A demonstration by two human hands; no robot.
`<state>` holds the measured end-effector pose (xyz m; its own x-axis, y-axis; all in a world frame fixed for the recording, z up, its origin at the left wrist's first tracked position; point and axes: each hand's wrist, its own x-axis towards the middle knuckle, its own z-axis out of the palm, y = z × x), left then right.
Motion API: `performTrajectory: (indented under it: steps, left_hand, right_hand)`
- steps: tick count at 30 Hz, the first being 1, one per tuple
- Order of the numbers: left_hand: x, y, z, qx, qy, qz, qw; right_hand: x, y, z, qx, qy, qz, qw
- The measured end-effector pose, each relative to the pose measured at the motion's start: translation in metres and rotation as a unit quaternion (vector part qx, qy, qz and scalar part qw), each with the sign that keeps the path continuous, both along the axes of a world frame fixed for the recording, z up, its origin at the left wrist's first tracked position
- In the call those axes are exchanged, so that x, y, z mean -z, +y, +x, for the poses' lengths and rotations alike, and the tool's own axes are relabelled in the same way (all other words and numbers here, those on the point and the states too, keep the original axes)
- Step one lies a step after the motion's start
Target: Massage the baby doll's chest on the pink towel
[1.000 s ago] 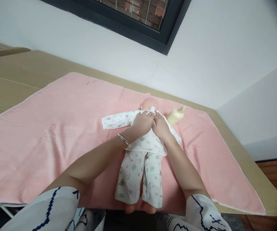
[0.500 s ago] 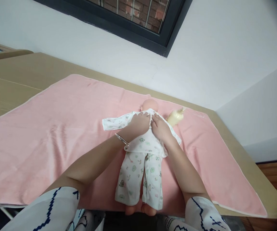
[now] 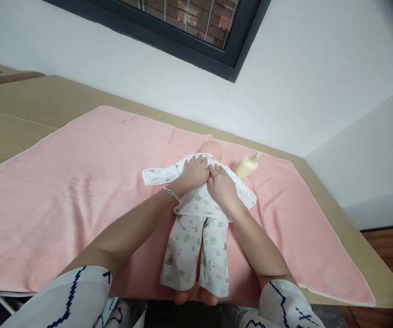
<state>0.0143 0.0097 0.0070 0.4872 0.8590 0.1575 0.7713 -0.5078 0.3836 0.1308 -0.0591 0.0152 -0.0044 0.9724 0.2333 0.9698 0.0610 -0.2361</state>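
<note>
A baby doll (image 3: 211, 148) lies lengthwise before me, its head away from me and its bare feet (image 3: 207, 297) at the near table edge. It wears a white printed long-sleeved top (image 3: 198, 202) and matching trousers (image 3: 183, 255). My left hand (image 3: 195, 174) rests flat on the upper part of the top, fingers pointing away and slightly apart. Beside it, almost touching, my right hand (image 3: 222, 184) lies on the top with its fingers stretched out. Whether the doll's face is up or down I cannot tell. Neither hand grips anything.
Under the doll spreads a pink blanket (image 3: 114, 150) on a tan table (image 3: 28, 100). A baby bottle (image 3: 246, 166) with pale yellow contents lies right of the doll's head. A white wall (image 3: 271, 91) with a dark window frame (image 3: 230, 68) stands behind.
My right hand has slid slightly toward me on the top, while the fingers of my left hand reach slightly farther up. The doll stays in place; the view has shifted slightly.
</note>
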Motion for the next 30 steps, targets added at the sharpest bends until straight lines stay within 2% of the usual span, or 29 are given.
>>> performTrajectory:
  steps: [7,10,14,19,23,30]
  left_hand:
    - [-0.024,-0.04,0.002,0.029,0.076,0.039,0.996]
    - [-0.029,-0.044,0.001,0.055,0.073,0.033,0.995]
    - [-0.018,-0.022,0.0,0.057,0.025,0.034,0.997]
    - [0.005,-0.002,0.004,-0.019,-0.032,0.031,0.999]
    - [0.012,-0.006,0.008,-0.036,-0.05,0.038,0.997]
    - [0.014,-0.01,0.012,-0.055,-0.076,0.058,0.994]
  right_hand:
    - [0.012,0.03,0.043,0.001,0.069,-0.006,0.998]
    - [0.014,0.034,0.049,-0.002,0.066,-0.005,0.998]
    - [0.007,0.021,0.03,0.011,0.022,-0.007,1.0]
    - [-0.004,-0.001,0.002,0.013,0.0,-0.005,1.0]
    - [-0.001,0.007,0.011,0.007,0.029,0.014,0.999]
    - [0.019,0.031,0.036,0.009,0.095,0.041,0.995]
